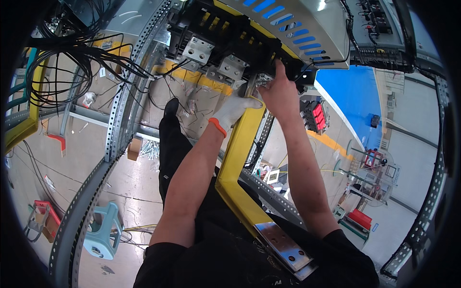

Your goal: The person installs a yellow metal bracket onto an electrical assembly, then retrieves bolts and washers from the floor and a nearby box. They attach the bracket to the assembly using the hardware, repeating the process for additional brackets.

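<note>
A long yellow bent busbar [246, 137] with bare metal ends runs from the black circuit breaker [218, 26] down to my lap. Its lower silver end with drilled holes [282, 244] lies against my black clothing. My left hand [235, 106], in a white glove with an orange cuff, is closed around the bar near its upper end. Bare, my right hand [281, 93] has its index finger stretched up to the breaker's dark underside, while its thumb is beside the bar's top. Silver terminal blocks [197, 50] with holes stick out left of the hands. The bar's upper tip is partly hidden.
Perforated steel frame rails [115, 120] stand at left and right. Black cables [62, 72] hang in loops at upper left. A slotted metal cover [312, 24] is above the breaker. A teal stool [103, 230] and a cardboard box [135, 149] sit on the littered floor.
</note>
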Demonstrator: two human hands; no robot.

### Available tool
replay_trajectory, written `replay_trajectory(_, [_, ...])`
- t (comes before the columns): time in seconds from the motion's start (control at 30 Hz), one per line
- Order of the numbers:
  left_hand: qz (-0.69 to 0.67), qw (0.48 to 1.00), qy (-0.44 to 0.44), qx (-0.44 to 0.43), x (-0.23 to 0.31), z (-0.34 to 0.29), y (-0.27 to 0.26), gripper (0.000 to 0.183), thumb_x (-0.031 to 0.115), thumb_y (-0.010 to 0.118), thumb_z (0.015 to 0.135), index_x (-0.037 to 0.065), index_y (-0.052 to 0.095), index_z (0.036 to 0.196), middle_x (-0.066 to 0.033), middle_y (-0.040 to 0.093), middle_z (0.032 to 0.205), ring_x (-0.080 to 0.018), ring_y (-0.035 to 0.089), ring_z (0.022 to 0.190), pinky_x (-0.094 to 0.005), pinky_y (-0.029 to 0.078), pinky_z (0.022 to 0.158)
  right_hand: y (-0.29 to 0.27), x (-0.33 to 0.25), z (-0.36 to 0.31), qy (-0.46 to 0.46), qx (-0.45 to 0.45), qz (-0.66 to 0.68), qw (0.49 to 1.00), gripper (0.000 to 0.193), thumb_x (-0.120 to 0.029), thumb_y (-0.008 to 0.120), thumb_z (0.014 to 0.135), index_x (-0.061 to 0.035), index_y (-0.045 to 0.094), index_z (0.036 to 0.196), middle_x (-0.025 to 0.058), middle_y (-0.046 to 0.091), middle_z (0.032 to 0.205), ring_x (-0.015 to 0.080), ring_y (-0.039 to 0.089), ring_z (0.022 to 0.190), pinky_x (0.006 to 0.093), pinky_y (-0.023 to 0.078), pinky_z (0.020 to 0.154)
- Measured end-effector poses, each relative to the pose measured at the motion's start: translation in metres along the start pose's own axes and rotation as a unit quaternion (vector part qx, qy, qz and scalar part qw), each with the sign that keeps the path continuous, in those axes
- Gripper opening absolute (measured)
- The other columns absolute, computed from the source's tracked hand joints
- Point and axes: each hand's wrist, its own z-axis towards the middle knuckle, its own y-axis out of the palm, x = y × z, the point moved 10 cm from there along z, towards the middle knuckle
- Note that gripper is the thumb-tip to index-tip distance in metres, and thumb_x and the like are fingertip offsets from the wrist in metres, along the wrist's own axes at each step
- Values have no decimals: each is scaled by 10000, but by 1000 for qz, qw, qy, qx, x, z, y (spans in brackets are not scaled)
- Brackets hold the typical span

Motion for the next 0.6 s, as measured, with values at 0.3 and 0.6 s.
replay_trajectory(0.3, [-13, 999, 22, -22, 5, 1, 5, 498, 63, 736, 762, 19, 574, 1231, -77, 662, 1076, -171, 655, 936, -289, 522, 833, 9, 6, 6, 19, -8, -21, 1000, 887, -157, 765, 746, -23, 297, 1487, 211, 712, 915, 369, 700, 879, 434, 555, 830])
replay_trajectory(0.6, [-11, 1000, 6, -13, 10, -7, 6, 570, 62, 729, 757, 32, 537, 1293, -77, 654, 1102, -175, 652, 948, -288, 526, 826, 12, 5, -5, 12, -23, -39, 999, 920, -218, 781, 750, -18, 274, 1491, 177, 719, 907, 375, 697, 872, 439, 553, 815])
